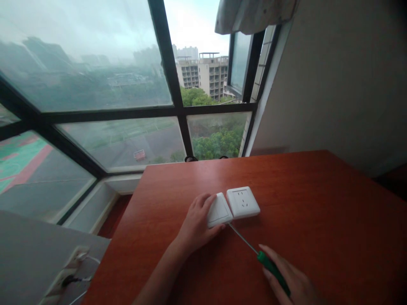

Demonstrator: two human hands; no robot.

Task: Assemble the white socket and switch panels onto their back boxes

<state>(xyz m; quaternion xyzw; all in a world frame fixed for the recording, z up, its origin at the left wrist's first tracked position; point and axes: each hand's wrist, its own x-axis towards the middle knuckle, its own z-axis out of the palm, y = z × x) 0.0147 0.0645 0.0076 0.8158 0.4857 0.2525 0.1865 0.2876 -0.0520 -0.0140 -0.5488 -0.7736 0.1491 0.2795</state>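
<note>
My left hand (pixel 201 216) grips a white wall switch (pixel 219 211) by its left side, fingers on the far edge and thumb along the near edge. In my right hand (pixel 288 275) is a screwdriver with a green handle (pixel 272 271). Its thin metal shaft (pixel 244 239) points up and left, and the tip meets the near edge of the switch, close to my left thumb. Whether the tip sits in a slot there is too small to tell. Just right of the switch, a white wall socket (pixel 243 202) lies face up on the table.
The reddish-brown wooden table (pixel 311 190) reaches to the windows (pixel 127 76) at the back and toward a wall (pixel 343 84) on the right. Low at the left, plugs and cables (pixel 74 277) hang at outlets on a wall beside the table edge.
</note>
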